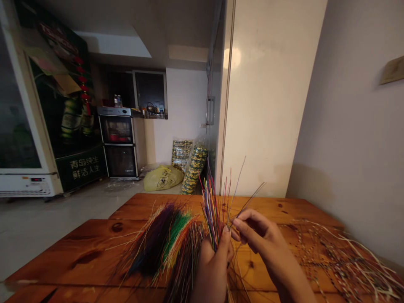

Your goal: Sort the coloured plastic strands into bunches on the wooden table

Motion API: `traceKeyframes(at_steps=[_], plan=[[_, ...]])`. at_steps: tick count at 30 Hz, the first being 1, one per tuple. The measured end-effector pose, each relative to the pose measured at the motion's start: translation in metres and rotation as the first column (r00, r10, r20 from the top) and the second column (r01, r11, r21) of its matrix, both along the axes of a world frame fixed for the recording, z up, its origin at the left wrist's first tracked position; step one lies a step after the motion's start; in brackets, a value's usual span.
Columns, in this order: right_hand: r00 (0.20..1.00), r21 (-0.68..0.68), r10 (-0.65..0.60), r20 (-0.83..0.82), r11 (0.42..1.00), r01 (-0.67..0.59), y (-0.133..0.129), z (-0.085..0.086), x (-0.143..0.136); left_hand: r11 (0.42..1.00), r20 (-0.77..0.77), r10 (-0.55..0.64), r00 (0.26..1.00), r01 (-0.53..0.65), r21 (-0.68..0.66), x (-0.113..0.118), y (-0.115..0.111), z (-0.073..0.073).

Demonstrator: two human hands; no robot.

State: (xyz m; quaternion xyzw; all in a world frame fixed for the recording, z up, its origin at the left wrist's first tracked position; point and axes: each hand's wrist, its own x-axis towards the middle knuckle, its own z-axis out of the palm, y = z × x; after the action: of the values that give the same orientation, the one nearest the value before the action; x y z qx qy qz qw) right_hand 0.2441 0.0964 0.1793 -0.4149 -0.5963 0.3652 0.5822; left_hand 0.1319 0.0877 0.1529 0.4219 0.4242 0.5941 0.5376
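Observation:
My left hand is closed round a bundle of thin coloured cords, whose ends stand upright above the fist in red, blue, white, orange and other colours. Beside it my right hand pinches a few thin dark strands between thumb and fingertips, close to the left thumb. Their tips point up and to the right. On the table left of my hands lie loose piles of cords, a dark purple and black pile, a green one and a mixed brownish one partly behind my left forearm.
The wooden table has plank seams. Braided patterned cords and white strands lie tangled at its right. Beyond are a yellow bag, wrapped camouflage-patterned rolls, a small glass-door cabinet and a tall green-sided fridge.

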Motion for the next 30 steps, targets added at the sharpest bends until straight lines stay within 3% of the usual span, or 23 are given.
traceKeyframes(at_steps=[4, 8, 12, 24, 30], plan=[[0.986, 0.011, -0.117, -0.117, 0.993, 0.119, 0.001, -0.001, 0.007, 0.999, -0.011, -0.052, 0.999, 0.052, 0.007, 0.001, 0.000, 0.000], [0.924, 0.023, -0.235, -0.302, 0.967, 0.254, 0.001, 0.000, 0.020, 0.991, -0.029, -0.131, 0.991, 0.132, 0.034, 0.000, 0.001, -0.002], [0.876, 0.016, -0.292, -0.384, 0.946, 0.322, 0.003, 0.000, 0.026, 0.993, -0.034, -0.112, 0.993, 0.113, 0.045, -0.002, 0.001, 0.000], [0.999, -0.046, 0.007, -0.039, 0.999, -0.009, 0.005, 0.001, -0.004, 0.995, -0.051, 0.103, 0.993, -0.102, 0.016, -0.001, 0.002, -0.003], [0.997, -0.038, 0.057, -0.042, 0.998, -0.059, 0.006, -0.003, -0.005, 0.993, -0.032, 0.109, 0.994, -0.108, 0.040, -0.003, 0.004, -0.003]])
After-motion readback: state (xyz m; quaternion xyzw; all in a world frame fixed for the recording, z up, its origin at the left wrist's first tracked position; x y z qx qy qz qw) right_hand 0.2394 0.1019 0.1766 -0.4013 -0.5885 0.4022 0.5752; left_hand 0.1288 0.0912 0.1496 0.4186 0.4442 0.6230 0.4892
